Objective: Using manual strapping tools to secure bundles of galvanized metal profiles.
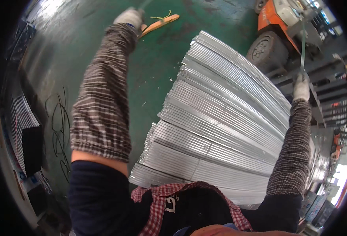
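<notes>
My left hand point(129, 19), in a white work glove, is stretched far forward at the upper left, blurred by motion. Its fingers look closed, and a faint pale strip runs out of it past the top edge. On the right, my right hand point(301, 87), also gloved, is closed on a thin pale-green packing strap point(303, 47) that stretches up and away from it. Between my arms lies a large stack of silvery ribbed metal profiles point(216, 114), directly in front of my body. Checked sleeves cover both forearms.
A wooden stick point(159, 25) with a yellow tie lies on the green floor point(154, 63) near my left hand. An orange wheeled machine point(274, 19) stands at the upper right, by dark metal racking point(333, 90). Loose black cord point(57, 129) and another profile bundle point(20, 122) lie left.
</notes>
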Tool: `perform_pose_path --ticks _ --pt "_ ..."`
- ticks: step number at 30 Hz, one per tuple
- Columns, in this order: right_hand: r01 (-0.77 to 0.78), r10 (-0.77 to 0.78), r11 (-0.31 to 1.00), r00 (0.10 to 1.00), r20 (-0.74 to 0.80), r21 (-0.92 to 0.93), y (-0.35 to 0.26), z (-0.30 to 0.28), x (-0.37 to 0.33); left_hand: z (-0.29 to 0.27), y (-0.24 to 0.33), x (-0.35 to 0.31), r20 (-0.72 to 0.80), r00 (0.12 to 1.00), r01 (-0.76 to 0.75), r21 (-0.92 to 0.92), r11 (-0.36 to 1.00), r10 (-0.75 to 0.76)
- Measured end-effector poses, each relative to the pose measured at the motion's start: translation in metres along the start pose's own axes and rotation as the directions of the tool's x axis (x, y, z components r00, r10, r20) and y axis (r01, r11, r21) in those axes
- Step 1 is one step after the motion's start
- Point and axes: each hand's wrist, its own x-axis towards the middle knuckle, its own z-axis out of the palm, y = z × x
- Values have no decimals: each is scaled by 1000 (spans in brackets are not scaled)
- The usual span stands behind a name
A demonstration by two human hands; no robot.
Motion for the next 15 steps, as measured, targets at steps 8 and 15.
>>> perform_pose_path --ticks 8,15 --pt "-14 226 912 851 473 -410 1 209 -19 246 -30 -57 531 827 278 -101 955 -185" --pt "59 273 854 795 541 -517 158 180 25 351 -56 -196 818 573 -39 -40 998 55"
